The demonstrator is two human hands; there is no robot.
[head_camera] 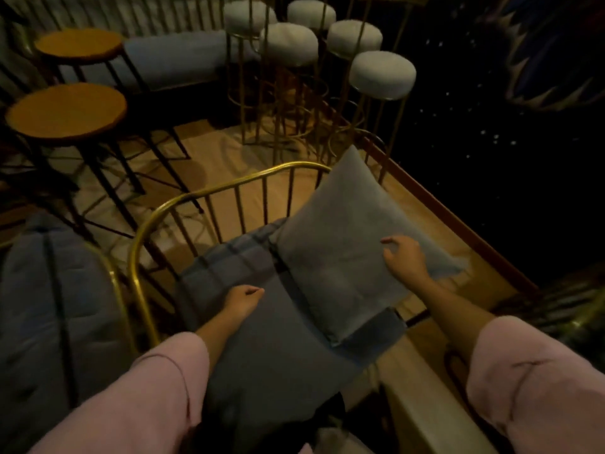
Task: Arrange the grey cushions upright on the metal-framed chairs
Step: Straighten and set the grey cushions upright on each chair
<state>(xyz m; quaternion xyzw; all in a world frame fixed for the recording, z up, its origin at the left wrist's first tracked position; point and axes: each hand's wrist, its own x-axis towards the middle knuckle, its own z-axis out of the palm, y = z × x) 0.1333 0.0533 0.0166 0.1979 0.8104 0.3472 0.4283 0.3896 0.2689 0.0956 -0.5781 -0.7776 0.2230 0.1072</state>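
Note:
A grey square cushion leans tilted on the right side of a gold metal-framed chair, over its padded blue-grey seat. My right hand rests on the cushion's right part, fingers curled and spread on the fabric. My left hand lies on the seat pad left of the cushion, fingers loosely closed, nothing in it. Both sleeves are pink.
Another gold-framed chair with a blue-grey pad stands at the left. Two round wooden stools are at the back left, several white-topped gold bar stools at the back right. A low wooden ledge runs along the right.

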